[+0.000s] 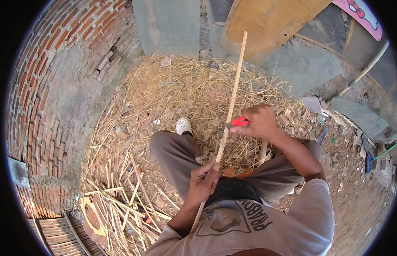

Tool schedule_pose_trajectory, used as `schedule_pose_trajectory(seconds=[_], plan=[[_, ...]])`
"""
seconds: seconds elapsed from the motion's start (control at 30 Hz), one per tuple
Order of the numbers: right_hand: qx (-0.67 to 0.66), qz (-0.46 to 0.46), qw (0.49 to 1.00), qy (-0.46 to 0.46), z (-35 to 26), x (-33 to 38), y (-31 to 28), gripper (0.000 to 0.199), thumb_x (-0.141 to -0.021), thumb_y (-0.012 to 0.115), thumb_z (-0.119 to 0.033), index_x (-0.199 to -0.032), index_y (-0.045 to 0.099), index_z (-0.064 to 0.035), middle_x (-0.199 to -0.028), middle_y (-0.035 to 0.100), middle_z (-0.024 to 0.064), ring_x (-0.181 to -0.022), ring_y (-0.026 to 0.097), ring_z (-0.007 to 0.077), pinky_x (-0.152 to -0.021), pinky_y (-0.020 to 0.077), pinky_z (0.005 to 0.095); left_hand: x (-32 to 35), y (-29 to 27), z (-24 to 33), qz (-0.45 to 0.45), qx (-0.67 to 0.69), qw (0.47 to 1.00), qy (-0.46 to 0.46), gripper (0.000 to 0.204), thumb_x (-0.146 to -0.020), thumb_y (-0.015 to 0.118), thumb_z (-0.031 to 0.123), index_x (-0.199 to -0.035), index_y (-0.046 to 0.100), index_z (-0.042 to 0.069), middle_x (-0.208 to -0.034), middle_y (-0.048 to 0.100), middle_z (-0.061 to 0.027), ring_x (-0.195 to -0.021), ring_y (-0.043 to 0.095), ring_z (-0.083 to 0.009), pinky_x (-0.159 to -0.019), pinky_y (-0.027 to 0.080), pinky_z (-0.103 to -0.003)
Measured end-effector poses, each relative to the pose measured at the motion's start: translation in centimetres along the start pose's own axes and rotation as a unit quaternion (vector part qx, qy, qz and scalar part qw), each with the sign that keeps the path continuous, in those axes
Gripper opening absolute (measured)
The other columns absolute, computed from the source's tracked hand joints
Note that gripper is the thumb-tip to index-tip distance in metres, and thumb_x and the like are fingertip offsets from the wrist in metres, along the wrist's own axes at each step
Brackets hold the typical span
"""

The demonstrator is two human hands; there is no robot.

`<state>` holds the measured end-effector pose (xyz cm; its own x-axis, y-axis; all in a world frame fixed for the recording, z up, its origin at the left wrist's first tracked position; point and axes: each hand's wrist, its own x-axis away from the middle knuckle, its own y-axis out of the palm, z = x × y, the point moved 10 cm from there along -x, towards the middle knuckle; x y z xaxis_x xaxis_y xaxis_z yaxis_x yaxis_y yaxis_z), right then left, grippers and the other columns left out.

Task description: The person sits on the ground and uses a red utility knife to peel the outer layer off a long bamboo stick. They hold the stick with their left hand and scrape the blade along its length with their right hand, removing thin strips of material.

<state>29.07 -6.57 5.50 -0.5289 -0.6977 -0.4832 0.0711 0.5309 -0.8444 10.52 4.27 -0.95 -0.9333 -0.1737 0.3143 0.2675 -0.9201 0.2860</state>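
A long, pale wooden or bamboo strip (235, 88) slants from beside my body up and away in front of me. My left hand (203, 183) is closed around its lower part, near my lap. Farther up the strip, my right hand (259, 123) grips a red-handled cutter knife (240, 122). Its short blade meets the strip's edge. Below the blade the strip looks rougher and more uneven than above it. My right fingers wrap the handle, hiding part of it.
Straw-like shavings (181, 94) cover the ground ahead. Several loose strips (125, 200) lie piled at my left, with an orange-red object (148, 218) among them. A brick wall (44, 98) rises on the left; grey sheets (166, 30) and a tan board (266, 25) lean at the back.
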Motion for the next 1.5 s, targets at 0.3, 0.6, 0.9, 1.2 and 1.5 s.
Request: schedule_pose_trajectory(seconds=[0.3,0.6,0.9,1.2,1.5], plan=[[-0.024,0.014,1.0,0.001,-0.7,0.4,0.3,0.067,-0.069,0.065,-0.075,-0.055,0.055,-0.0105,-0.046,0.048,0.0072,-0.042,0.054,0.0278,-0.044,0.0418,0.039,-0.1,0.3,0.8,0.024,-0.072,0.996,0.042,0.034,-0.098,0.056,0.008,-0.131,0.058,0.004,-0.063,0.046,0.0057,-0.053,0.038,-0.0003,-0.047,0.031,-0.017],[0.084,0.008,0.948,0.307,15.7,-0.7,-1.5,0.074,-0.077,0.053,-0.079,-0.06,0.063,-0.0074,-0.049,0.056,0.0112,-0.05,0.062,0.0303,-0.049,0.0487,0.0426,2.0,2.5,0.4,-0.039,-0.156,0.984,0.074,0.035,-0.096,0.057,0.003,-0.131,0.056,-0.001,-0.071,0.048,0.0076,-0.065,0.04,-0.001,-0.057,0.034,-0.018],[-0.01,-0.012,1.0,0.005,-0.1,0.4,0.8,0.065,-0.072,0.065,-0.072,-0.054,0.057,-0.0099,-0.048,0.051,0.0071,-0.044,0.055,0.0261,-0.045,0.0426,0.0374,1.1,0.6,3.3,0.038,-0.268,0.95,0.156,0.034,-0.094,0.057,0.001,-0.128,0.057,-0.002,-0.067,0.047,-0.0026,-0.063,0.04,-0.006,-0.057,0.038,-0.022],[0.049,0.03,0.992,0.116,6.8,-1.2,1.0,0.074,-0.072,0.057,-0.08,-0.055,0.059,-0.0086,-0.044,0.05,0.0069,-0.04,0.055,0.0254,-0.042,0.0434,0.0382,0.5,1.9,4.2,0.032,-0.329,0.928,0.173,0.035,-0.091,0.058,-0.002,-0.126,0.058,-0.005,-0.067,0.05,-0.0077,-0.064,0.045,-0.0073,-0.059,0.041,-0.023],[0.013,-0.012,0.998,0.067,3.7,-0.4,2.4,0.072,-0.076,0.054,-0.079,-0.058,0.06,-0.0091,-0.045,0.048,0.0075,-0.042,0.053,0.0299,-0.043,0.0418,0.0406,1.5,1.5,3.7,0.027,-0.321,0.933,0.158,0.034,-0.091,0.057,-0.003,-0.125,0.059,-0.003,-0.066,0.049,-0.0094,-0.062,0.045,-0.0082,-0.058,0.041,-0.024]])
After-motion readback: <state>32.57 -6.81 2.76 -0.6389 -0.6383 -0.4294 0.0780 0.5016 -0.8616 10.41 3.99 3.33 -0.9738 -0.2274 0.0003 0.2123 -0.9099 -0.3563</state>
